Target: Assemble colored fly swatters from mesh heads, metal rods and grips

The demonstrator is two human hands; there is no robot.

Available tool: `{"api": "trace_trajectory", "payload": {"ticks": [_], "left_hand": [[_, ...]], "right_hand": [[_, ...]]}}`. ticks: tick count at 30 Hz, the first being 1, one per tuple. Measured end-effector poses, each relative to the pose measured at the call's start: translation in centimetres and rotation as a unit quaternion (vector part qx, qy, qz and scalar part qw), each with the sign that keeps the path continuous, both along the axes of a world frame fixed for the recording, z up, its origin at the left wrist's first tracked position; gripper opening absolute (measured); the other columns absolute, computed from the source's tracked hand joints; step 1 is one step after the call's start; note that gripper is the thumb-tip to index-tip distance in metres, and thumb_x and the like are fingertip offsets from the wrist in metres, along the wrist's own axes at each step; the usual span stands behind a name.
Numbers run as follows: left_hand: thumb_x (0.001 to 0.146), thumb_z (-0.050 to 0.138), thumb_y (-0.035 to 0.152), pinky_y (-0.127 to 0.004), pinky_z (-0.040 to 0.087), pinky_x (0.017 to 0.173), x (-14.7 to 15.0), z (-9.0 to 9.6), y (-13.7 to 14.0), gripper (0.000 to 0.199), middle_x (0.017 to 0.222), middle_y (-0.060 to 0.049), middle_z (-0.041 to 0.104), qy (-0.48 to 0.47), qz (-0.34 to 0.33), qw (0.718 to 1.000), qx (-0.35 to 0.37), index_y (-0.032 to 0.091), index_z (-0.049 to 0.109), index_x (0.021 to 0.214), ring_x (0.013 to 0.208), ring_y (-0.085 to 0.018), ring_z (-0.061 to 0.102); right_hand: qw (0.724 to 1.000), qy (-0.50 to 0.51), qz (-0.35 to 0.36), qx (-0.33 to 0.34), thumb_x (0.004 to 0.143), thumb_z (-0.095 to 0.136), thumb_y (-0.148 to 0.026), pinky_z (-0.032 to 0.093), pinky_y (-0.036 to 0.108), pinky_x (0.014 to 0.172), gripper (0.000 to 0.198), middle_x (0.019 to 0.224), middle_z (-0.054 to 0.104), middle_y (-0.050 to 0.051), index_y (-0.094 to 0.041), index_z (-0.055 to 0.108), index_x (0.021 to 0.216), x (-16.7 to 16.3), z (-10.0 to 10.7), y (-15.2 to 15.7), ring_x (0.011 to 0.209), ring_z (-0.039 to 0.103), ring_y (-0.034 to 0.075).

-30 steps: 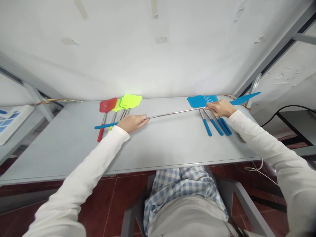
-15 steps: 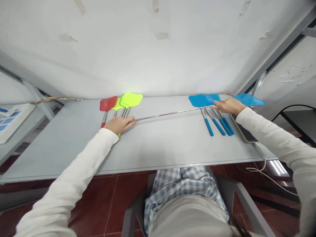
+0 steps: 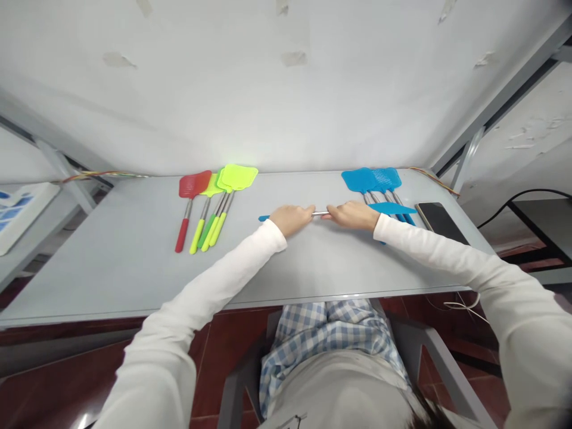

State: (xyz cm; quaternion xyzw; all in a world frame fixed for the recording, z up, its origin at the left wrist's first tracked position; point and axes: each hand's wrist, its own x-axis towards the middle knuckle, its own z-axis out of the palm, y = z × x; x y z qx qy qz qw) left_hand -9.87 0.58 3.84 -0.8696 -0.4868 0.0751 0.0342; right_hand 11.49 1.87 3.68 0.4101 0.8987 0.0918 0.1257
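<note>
Holding a blue fly swatter (image 3: 320, 213) at frame centre, clamping onto it with both hands. Wrapping left hand (image 3: 292, 220) round the handle side, leaving just the blue handle tip (image 3: 263, 218) poking out toward frame left. Pinching the metal rod with right hand (image 3: 354, 215), on the head side. Leaving only a short bit of bare rod showing between both hands, near each other but not touching.

Running long axis left-right across the frame, almost level, tipping up slightly toward the right. Pointing swatter head (image 3: 391, 208) to frame right, just beside the right wrist, showing nearly edge-on. Having right hand nearer the head, left nearer the handle tip. Not being able to tell whether any part is touching the worktop (image 3: 299, 262).

Overlapping, in view, the handles of the blue swatters (image 3: 358, 179) lying right of centre, heads toward the wall, partly hidden behind right hand and sleeve. Lying left of centre, well apart from left hand: red swatter (image 3: 193, 185) and yellow-green swatters (image 3: 240, 176), heads up-frame, handles slanting down-left. Seeing also a phone (image 3: 442, 221) lying flat at right, beyond the blue swatters.
</note>
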Motion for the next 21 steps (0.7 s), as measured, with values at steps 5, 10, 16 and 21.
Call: {"api": "trace_trajectory", "payload": {"ticks": [5,10,16,21], "left_hand": [[0.097,0.03,0.038,-0.032,0.046,0.068,0.4,-0.2,0.1,0.037,0.084,-0.014,0.071,-0.022,0.005,1.0,-0.006,0.018,0.058,0.111,0.08,-0.025,0.069],[0.096,0.031,0.042,-0.028,0.043,0.065,-2.9,0.4,0.4,0.037,0.087,-0.011,0.072,-0.029,0.033,0.999,0.0,0.021,0.061,0.103,0.082,-0.023,0.069],[0.095,0.031,0.043,-0.028,0.042,0.064,-4.4,0.9,-0.1,0.037,0.085,-0.011,0.072,-0.01,0.074,0.997,0.033,0.022,0.06,0.105,0.08,-0.024,0.069],[0.096,0.034,0.04,-0.033,0.043,0.066,-1.7,1.4,-0.2,0.034,0.085,-0.013,0.072,-0.002,0.054,0.998,0.039,0.025,0.061,0.108,0.082,-0.028,0.069]], "right_hand": [[0.998,0.018,0.015,0.051,0.101,0.024,-0.038,0.029,0.029,0.062,0.042,0.092,0.066,0.014,-0.01,0.055,0.108,-0.7,1.0,-1.6,0.078,0.062,0.021],[0.983,-0.013,-0.023,0.183,0.092,0.04,-0.017,0.031,0.033,0.07,0.021,0.094,0.063,0.017,-0.01,0.059,0.096,3.1,3.8,-1.9,0.087,0.057,0.025],[0.993,-0.07,-0.008,0.099,0.089,0.036,-0.004,0.026,0.029,0.057,0.028,0.082,0.067,0.009,-0.015,0.061,0.095,5.5,5.8,-0.5,0.072,0.06,0.018],[0.991,-0.111,0.059,0.041,0.087,0.037,-0.001,0.025,0.027,0.053,0.028,0.083,0.07,0.011,-0.013,0.061,0.092,2.0,4.4,-1.7,0.074,0.065,0.018]]}}
